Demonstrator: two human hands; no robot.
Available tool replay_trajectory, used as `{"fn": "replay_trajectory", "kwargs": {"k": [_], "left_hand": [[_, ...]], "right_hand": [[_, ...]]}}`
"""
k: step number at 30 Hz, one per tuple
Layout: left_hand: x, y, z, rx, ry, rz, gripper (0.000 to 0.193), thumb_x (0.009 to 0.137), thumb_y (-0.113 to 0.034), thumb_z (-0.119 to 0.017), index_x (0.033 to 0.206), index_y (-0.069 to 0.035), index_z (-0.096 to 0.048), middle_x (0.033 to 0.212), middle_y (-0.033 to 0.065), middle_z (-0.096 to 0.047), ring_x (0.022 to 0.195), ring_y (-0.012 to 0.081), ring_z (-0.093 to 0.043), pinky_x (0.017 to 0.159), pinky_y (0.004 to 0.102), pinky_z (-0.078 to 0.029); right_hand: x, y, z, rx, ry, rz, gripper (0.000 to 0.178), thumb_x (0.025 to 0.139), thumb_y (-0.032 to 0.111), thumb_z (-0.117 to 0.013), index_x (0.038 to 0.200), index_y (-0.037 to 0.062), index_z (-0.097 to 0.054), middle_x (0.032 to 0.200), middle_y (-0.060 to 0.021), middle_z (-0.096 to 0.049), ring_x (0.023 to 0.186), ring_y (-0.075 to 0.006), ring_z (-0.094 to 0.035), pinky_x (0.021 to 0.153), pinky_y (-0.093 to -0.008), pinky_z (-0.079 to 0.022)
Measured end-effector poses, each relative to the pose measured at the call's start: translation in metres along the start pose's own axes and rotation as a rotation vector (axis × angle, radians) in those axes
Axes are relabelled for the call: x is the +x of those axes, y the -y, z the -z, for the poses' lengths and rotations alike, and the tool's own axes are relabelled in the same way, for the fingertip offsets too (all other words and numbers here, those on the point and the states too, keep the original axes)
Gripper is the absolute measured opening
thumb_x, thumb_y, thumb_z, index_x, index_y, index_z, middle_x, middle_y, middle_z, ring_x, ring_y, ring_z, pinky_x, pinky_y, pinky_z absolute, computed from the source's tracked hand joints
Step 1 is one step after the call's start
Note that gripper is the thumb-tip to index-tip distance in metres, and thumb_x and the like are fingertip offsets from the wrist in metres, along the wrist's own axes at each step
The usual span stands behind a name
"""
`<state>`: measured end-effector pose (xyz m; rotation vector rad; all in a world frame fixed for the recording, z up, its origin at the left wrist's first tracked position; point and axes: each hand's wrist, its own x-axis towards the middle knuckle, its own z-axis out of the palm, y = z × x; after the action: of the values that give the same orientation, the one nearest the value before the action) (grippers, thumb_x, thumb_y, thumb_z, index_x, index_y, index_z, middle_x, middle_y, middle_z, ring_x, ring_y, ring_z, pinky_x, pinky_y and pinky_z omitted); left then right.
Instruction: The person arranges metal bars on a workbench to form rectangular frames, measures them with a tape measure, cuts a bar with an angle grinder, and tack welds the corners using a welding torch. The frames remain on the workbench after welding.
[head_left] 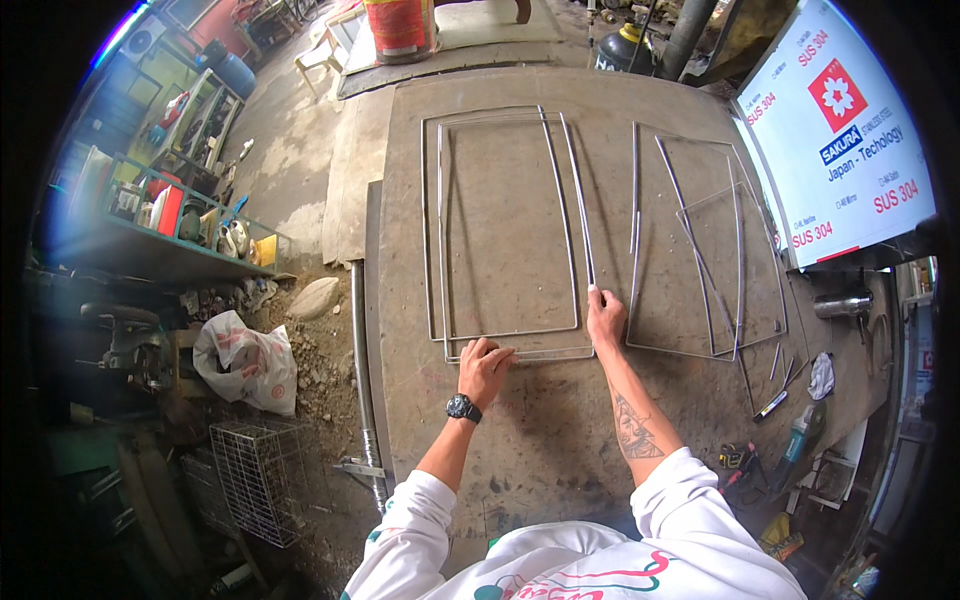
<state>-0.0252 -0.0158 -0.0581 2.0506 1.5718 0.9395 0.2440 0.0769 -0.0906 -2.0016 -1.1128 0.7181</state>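
A rectangular frame of thin metal rod (520, 354) lies at a slight offset over a second rod frame (425, 230) on the broad brown worktable (500, 440). My left hand (484, 370), with a black watch at its wrist, is closed over the near edge of the first frame, toward its left corner. Farther up its right side, my right hand (605, 318) pinches the rod between thumb and fingers. Right of both frames are more rod frames (682, 353), overlapping at angles and touching one another.
At the table's right lie short rod pieces (775, 362), a marker-like stick (770, 405), a crumpled white wad (821, 376) and a teal power tool (798, 435). A large printed sheet panel (840, 130) stands behind. A red bucket (400, 30) is at the far end; a wire cage (258, 480) sits lower left.
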Motion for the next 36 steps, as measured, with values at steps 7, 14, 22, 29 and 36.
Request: {"fn": "replay_trajectory", "kwargs": {"k": [7,14,22,29,36], "left_hand": [[-0.013,0.002,-0.001,-0.007,0.022,0.044,0.018,0.085,-0.023,-0.084,0.101,-0.014,-0.083,0.093,0.0044,-0.066,0.089,0.0269,-0.061,0.081,0.0412,-0.047],[-0.011,0.001,0.001,-0.006,0.034,0.038,0.019,0.085,-0.025,-0.084,0.102,-0.015,-0.083,0.094,0.0043,-0.066,0.090,0.0270,-0.060,0.081,0.0418,-0.046],[-0.010,0.000,0.002,0.012,0.042,0.075,0.019,0.084,-0.023,-0.085,0.101,-0.014,-0.084,0.094,0.0058,-0.068,0.092,0.0283,-0.061,0.086,0.0418,-0.049],[-0.010,0.007,0.009,0.035,0.094,0.026,0.022,0.084,-0.023,-0.083,0.104,-0.015,-0.084,0.101,0.0056,-0.069,0.098,0.0286,-0.063,0.088,0.0421,-0.050],[-0.019,0.013,0.008,0.081,0.020,0.061,0.016,0.085,-0.021,-0.083,0.100,-0.015,-0.083,0.100,0.0048,-0.068,0.096,0.0289,-0.061,0.085,0.0424,-0.049]], "right_hand": [[-0.012,0.002,0.003,0.052,0.009,0.012,0.056,0.104,0.049,-0.061,0.085,-0.0033,-0.064,0.071,-0.0248,-0.062,0.065,-0.0401,-0.062,0.065,-0.0498,-0.047],[-0.019,0.008,0.008,-0.030,-0.041,-0.011,0.052,0.103,0.045,-0.062,0.084,-0.0025,-0.065,0.072,-0.0251,-0.063,0.067,-0.0418,-0.064,0.065,-0.0506,-0.047],[-0.015,0.008,0.013,-0.188,0.065,0.103,0.031,0.099,0.028,-0.067,0.087,-0.0007,-0.066,0.085,-0.0256,-0.070,0.087,-0.0477,-0.069,0.077,-0.0557,-0.052],[-0.014,0.003,0.024,-0.285,0.146,0.179,0.023,0.092,0.019,-0.079,0.092,0.0014,-0.064,0.094,-0.0214,-0.069,0.092,-0.0446,-0.067,0.079,-0.0544,-0.052],[-0.018,0.003,0.022,-0.203,0.111,0.217,0.021,0.090,0.017,-0.079,0.088,0.0016,-0.065,0.091,-0.0198,-0.069,0.089,-0.0440,-0.067,0.076,-0.0531,-0.052]]}}
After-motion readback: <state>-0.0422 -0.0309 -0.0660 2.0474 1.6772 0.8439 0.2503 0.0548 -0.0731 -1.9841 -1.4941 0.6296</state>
